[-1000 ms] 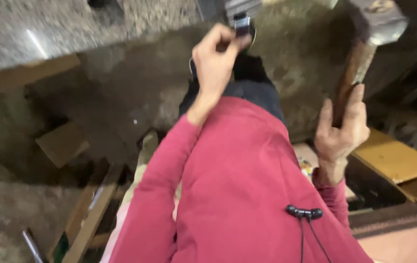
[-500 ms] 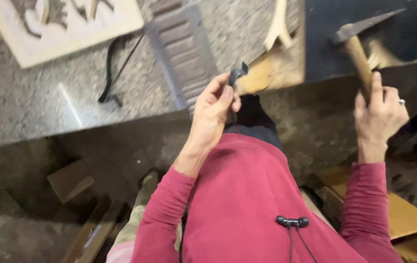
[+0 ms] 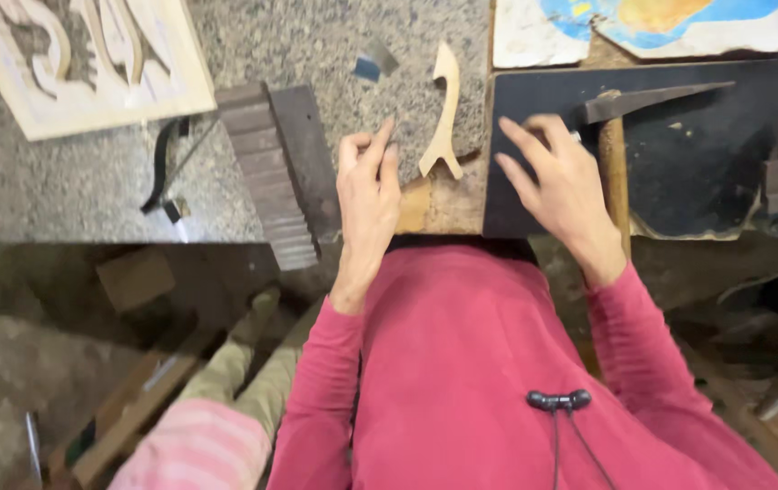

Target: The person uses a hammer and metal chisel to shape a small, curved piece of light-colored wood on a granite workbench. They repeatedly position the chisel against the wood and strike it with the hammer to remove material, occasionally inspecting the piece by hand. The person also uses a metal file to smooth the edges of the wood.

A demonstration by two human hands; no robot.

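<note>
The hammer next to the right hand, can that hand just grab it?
Probably yes. The hammer lies on the dark board right beside the right hand, its wooden handle along the hand's outer edge. Nothing lies between them, and the hand looks empty.

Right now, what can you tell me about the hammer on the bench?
The hammer lies flat on a dark board. Its head is dark metal, blunt near the right hand and tapering to a long thin point toward the right. The handle looks like brown wood and runs down toward the person, alongside the hand and wrist. The fingers spread over the board beside the head, hiding part of it; I cannot tell if they touch it.
</note>
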